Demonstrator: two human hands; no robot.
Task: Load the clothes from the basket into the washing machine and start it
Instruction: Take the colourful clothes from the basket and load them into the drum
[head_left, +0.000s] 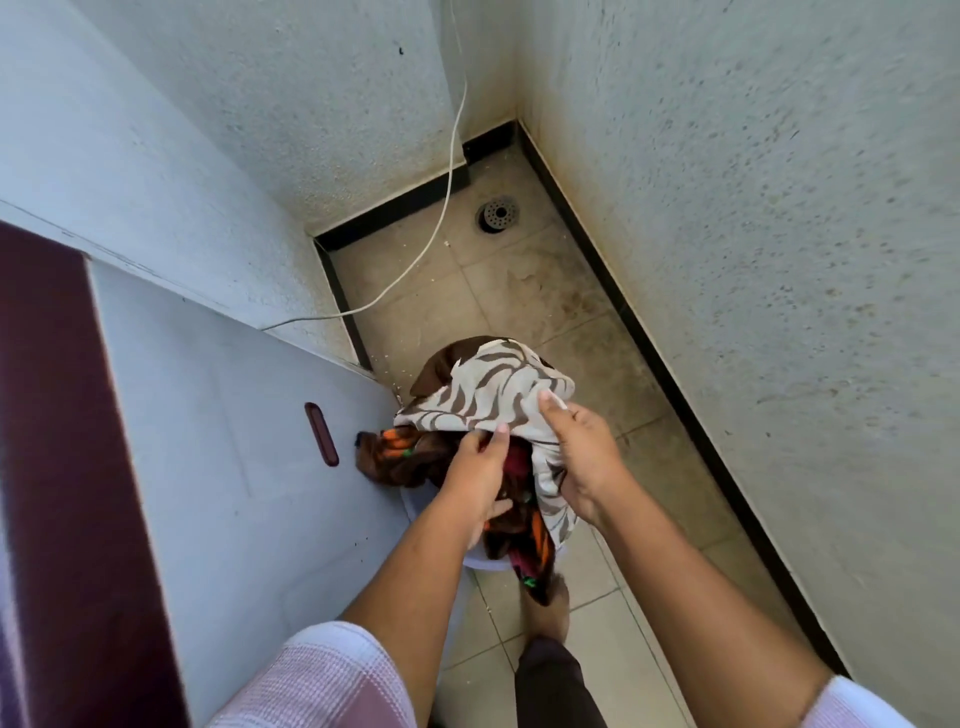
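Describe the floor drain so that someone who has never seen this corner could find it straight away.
Start at the far corner where the two rough plastered walls meet, beyond the heap of clothes the hands are gripping. On the tiled floor just in front of that corner sits the drain. It is the only round thing there: a small dark metal grate with holes, right of the white cable.

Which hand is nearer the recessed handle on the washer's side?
Left. The left hand grips clothes just right of the recessed handle; the right hand holds the striped cloth farther right, beyond the left.
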